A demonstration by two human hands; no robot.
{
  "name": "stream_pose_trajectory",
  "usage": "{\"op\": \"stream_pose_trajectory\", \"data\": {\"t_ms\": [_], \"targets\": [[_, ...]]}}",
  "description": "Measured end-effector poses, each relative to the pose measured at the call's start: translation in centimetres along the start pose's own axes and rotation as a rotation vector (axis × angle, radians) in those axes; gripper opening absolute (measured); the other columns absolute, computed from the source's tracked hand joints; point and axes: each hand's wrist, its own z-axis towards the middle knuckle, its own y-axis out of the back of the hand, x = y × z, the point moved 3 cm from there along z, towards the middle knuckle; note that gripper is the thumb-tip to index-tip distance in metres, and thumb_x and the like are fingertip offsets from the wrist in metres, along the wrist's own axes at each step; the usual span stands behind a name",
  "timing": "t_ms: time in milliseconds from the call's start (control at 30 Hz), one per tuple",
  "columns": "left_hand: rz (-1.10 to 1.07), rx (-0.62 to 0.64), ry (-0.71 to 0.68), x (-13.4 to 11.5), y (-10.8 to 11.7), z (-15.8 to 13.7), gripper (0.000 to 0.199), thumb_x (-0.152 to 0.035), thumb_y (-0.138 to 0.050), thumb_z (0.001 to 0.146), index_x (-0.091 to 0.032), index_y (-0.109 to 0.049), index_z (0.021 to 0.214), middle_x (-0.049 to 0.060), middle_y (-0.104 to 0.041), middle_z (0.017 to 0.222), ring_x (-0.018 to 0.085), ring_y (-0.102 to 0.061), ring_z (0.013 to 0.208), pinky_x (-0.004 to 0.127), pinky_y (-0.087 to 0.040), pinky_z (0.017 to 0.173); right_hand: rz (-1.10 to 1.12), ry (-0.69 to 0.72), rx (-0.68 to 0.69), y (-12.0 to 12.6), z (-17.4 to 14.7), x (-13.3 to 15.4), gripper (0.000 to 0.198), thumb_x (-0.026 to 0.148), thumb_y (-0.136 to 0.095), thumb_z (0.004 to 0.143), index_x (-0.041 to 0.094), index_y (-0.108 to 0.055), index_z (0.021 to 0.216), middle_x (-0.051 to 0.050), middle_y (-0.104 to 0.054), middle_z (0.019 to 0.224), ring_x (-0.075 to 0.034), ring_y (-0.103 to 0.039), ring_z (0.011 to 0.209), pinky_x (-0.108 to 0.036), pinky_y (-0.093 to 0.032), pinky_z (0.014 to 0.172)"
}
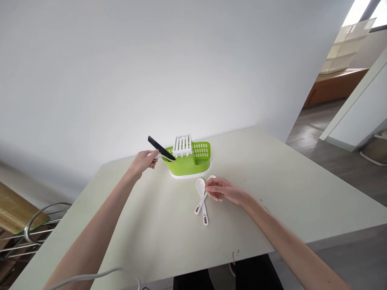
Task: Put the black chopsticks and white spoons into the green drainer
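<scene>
A green cutlery holder [184, 168] with a white base and a white slatted rack [182, 145] on top stands on the table. Several black chopsticks [160, 147] lean out of its left compartment. My left hand [146, 161] is closed on a white spoon [165, 156], whose far end reaches over the left compartment's rim. In front of the holder, two white spoons lie crossed on the tabletop. My right hand [222, 189] has its fingers pinched at the middle of the upper spoon [199, 206], covering part of it. The other spoon [203, 207] lies underneath, its bowl to the left of my fingertips.
The pale table [254, 169] backs onto a white wall [187, 72]. A grey cable [99, 274] crosses the near left corner. Left of the table is a metal rack [33, 229] with a wooden board [18, 207]. My legs [256, 274] are below the front edge.
</scene>
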Motion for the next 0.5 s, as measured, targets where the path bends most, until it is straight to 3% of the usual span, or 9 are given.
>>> {"op": "stream_pose_trajectory", "data": {"t_ms": [167, 267, 500], "targets": [[-0.031, -0.031, 0.048, 0.8, -0.1, 1.6, 0.047, -0.055, -0.085, 0.070, -0.019, -0.058, 0.083, -0.004, -0.053, 0.060, 0.008, -0.036, 0.049, 0.031, -0.045, 0.055, 0.007, -0.003, 0.000, 0.0, 0.0, 0.0, 0.035, 0.051, -0.082, 0.088, 0.018, -0.070, 0.095, -0.001, -0.065, 0.079, -0.011, -0.053, 0.061, -0.025, -0.036, 0.052], [-0.014, -0.065, 0.072, 1.5, -0.3, 2.3, 0.057, -0.054, -0.088, 0.068, -0.020, -0.053, 0.096, -0.005, -0.057, 0.062, 0.010, -0.042, 0.051, 0.030, -0.044, 0.054, 0.005, -0.006, -0.004, 0.0, 0.0, 0.0, 0.035, 0.050, -0.081, 0.088, 0.018, -0.070, 0.095, -0.001, -0.065, 0.080, -0.011, -0.054, 0.061, -0.025, -0.037, 0.052], [0.038, -0.153, 0.075, 2.0, -0.9, 2.4, 0.064, -0.056, -0.082, 0.076, -0.022, -0.041, 0.110, -0.006, -0.058, 0.067, 0.014, -0.052, 0.057, 0.029, -0.046, 0.056, 0.002, -0.020, -0.018, 0.1, 0.0, 0.0, 0.039, 0.053, -0.083, 0.084, 0.018, -0.071, 0.095, -0.001, -0.066, 0.080, -0.011, -0.054, 0.062, -0.026, -0.038, 0.052]]}}
